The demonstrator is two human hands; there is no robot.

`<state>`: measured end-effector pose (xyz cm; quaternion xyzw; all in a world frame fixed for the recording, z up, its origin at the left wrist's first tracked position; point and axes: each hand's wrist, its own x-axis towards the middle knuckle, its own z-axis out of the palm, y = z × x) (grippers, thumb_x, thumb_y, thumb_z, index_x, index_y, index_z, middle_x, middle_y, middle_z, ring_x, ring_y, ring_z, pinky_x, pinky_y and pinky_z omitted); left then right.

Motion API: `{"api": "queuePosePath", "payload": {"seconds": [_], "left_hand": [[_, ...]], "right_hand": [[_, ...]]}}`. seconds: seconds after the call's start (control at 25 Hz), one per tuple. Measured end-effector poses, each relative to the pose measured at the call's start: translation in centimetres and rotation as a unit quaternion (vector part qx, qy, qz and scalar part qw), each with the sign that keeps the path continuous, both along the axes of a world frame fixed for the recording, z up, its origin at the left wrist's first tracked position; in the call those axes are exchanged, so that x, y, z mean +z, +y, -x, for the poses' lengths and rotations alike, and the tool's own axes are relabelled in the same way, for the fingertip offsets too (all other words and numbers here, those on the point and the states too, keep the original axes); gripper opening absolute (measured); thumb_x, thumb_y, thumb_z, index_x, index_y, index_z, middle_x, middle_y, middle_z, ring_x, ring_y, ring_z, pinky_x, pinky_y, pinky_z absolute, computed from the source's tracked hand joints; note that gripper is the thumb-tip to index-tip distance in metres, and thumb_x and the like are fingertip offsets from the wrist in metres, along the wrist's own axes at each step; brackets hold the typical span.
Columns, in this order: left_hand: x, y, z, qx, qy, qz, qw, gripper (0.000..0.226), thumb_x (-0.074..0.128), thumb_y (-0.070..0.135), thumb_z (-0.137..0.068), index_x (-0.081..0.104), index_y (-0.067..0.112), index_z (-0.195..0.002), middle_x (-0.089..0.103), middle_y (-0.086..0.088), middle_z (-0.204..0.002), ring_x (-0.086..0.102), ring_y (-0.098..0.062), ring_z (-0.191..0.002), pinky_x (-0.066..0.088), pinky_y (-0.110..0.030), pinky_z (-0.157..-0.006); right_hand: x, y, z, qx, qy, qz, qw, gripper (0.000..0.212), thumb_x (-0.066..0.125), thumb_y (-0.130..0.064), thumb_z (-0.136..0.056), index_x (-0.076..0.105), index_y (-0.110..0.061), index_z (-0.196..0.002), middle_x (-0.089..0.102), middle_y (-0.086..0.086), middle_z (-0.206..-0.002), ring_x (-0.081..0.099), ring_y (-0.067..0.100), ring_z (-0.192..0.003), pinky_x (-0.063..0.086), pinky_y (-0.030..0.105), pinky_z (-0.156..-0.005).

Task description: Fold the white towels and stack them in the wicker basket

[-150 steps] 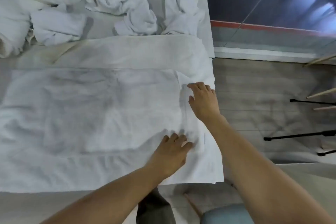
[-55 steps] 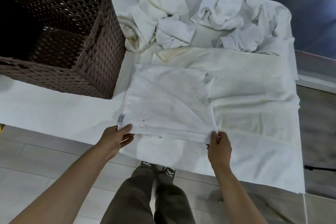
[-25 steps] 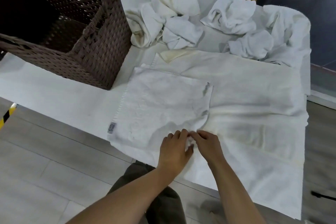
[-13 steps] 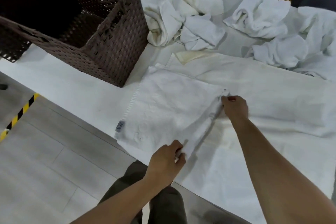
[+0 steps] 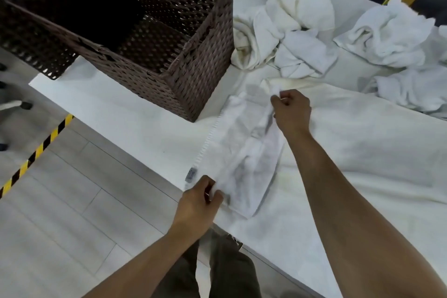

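change: we've swung the towel (image 5: pixel 242 157) over leftward; now a narrower strip at frame centre | left hand (image 5: pixel 199 201), right hand (image 5: pixel 291 110): fingers pinching its near and far ends | fold nearly laid; wicker basket (image 5: pixel 150 80), upper left, comes next, we judge

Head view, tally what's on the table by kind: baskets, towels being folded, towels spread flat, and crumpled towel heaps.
Wicker basket: 1
Towel being folded, pinched by left hand and right hand: 1
Spread towel under it: 1
Crumpled towel heaps: 2, one beside the basket, one far right; towels within them cannot be separated
Total: 5
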<state>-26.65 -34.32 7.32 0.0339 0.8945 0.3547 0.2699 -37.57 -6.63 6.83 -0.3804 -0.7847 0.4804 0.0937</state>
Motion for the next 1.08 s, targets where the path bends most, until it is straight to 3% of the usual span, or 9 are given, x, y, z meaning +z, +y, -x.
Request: {"api": "queuePosePath", "payload": {"seconds": [0.12, 0.32, 0.44, 0.52, 0.64, 0.76, 0.84, 0.92, 1.08], "left_hand": [[-0.4, -3.0, 2.3, 0.045, -0.024, 0.003, 0.999, 0.013, 0.060, 0.026, -0.091, 0.053, 0.025, -0.080, 0.060, 0.005, -0.062, 0.052, -0.008, -0.048, 0.045, -0.024, -0.050], [-3.1, -6.8, 5.4, 0.052, -0.087, 0.044, 0.994, 0.010, 0.059, 0.030, -0.091, 0.057, 0.026, -0.082, 0.067, 0.008, -0.083, 0.061, -0.016, -0.066, 0.046, -0.028, -0.058], [-4.7, -7.7, 6.5, 0.025, -0.104, 0.041, 0.993, 0.009, 0.061, 0.032, -0.093, 0.058, 0.026, -0.086, 0.067, 0.009, -0.088, 0.062, -0.013, -0.073, 0.046, -0.027, -0.061], [-5.2, -7.8, 6.6, 0.027, -0.091, 0.035, 0.995, 0.010, 0.063, 0.034, -0.093, 0.056, 0.028, -0.096, 0.066, 0.012, -0.091, 0.063, -0.011, -0.083, 0.046, -0.027, -0.068], [-5.7, -8.4, 7.0, -0.017, -0.015, 0.026, 0.999, 0.028, 0.067, 0.031, -0.091, 0.053, 0.029, -0.115, 0.063, 0.008, -0.104, 0.061, -0.013, -0.090, 0.049, -0.031, -0.075], [-6.4, -9.2, 6.7, -0.204, 0.169, 0.070, 0.962, 0.046, 0.065, 0.014, -0.088, 0.055, 0.029, -0.130, 0.057, 0.000, -0.125, 0.058, -0.026, -0.098, 0.053, -0.040, -0.083], [-6.5, -9.1, 6.7, -0.294, 0.195, 0.085, 0.932, 0.054, 0.062, 0.011, -0.088, 0.053, 0.030, -0.137, 0.049, 0.000, -0.144, 0.054, -0.030, -0.113, 0.051, -0.042, -0.093], [-6.1, -8.8, 6.6, -0.355, 0.141, 0.115, 0.917, 0.059, 0.055, 0.017, -0.093, 0.040, 0.034, -0.147, 0.024, 0.003, -0.163, 0.037, -0.029, -0.138, 0.042, -0.044, -0.108], [-5.4, -8.9, 6.9, -0.413, 0.057, 0.174, 0.892, 0.075, 0.051, 0.025, -0.097, 0.010, 0.040, -0.157, -0.010, 0.012, -0.167, 0.007, -0.026, -0.153, 0.023, -0.045, -0.120]], "right_hand": [[0.1, -3.7, 3.1, 0.039, -0.012, -0.008, 0.999, 0.011, 0.067, -0.033, -0.086, 0.063, -0.024, -0.092, 0.072, -0.003, -0.083, 0.071, 0.021, -0.083, 0.054, 0.030, -0.083], [-1.6, -8.5, 6.9, 0.096, -0.089, -0.029, 0.991, 0.025, 0.064, -0.034, -0.093, 0.066, -0.020, -0.114, 0.073, -0.004, -0.101, 0.066, 0.016, -0.094, 0.048, 0.024, -0.078], [-2.7, -9.7, 6.7, 0.094, -0.130, 0.031, 0.987, 0.027, 0.064, -0.033, -0.094, 0.066, -0.024, -0.118, 0.073, -0.006, -0.104, 0.069, 0.015, -0.091, 0.055, 0.027, -0.080], [-2.6, -9.7, 5.3, 0.100, -0.134, 0.028, 0.986, 0.026, 0.061, -0.030, -0.094, 0.065, -0.027, -0.119, 0.071, -0.010, -0.102, 0.065, 0.009, -0.081, 0.051, 0.017, -0.069], [-2.5, -10.5, 1.0, 0.058, -0.119, -0.003, 0.991, 0.023, 0.056, -0.025, -0.092, 0.065, -0.030, -0.113, 0.067, -0.010, -0.100, 0.062, 0.008, -0.079, 0.036, 0.003, -0.049], [-3.0, -12.3, -6.0, -0.005, -0.095, -0.036, 0.995, 0.018, 0.056, -0.019, -0.091, 0.060, -0.024, -0.108, 0.066, -0.005, -0.093, 0.060, 0.015, -0.083, 0.041, 0.021, -0.064], [-3.9, -13.9, -10.8, -0.057, -0.108, -0.041, 0.992, 0.016, 0.057, -0.017, -0.089, 0.054, -0.024, -0.103, 0.064, -0.004, -0.089, 0.061, 0.020, -0.084, 0.044, 0.031, -0.070], [-4.6, -15.5, -14.9, -0.085, -0.156, -0.032, 0.984, 0.014, 0.057, -0.019, -0.091, 0.051, -0.023, -0.103, 0.063, 0.000, -0.094, 0.060, 0.023, -0.087, 0.048, 0.036, -0.073], [-4.2, -18.2, -18.2, -0.104, -0.224, 0.098, 0.964, 0.024, 0.052, -0.036, -0.101, 0.058, -0.015, -0.110, 0.065, -0.001, -0.093, 0.059, 0.008, -0.078, 0.040, 0.023, -0.059]]}}
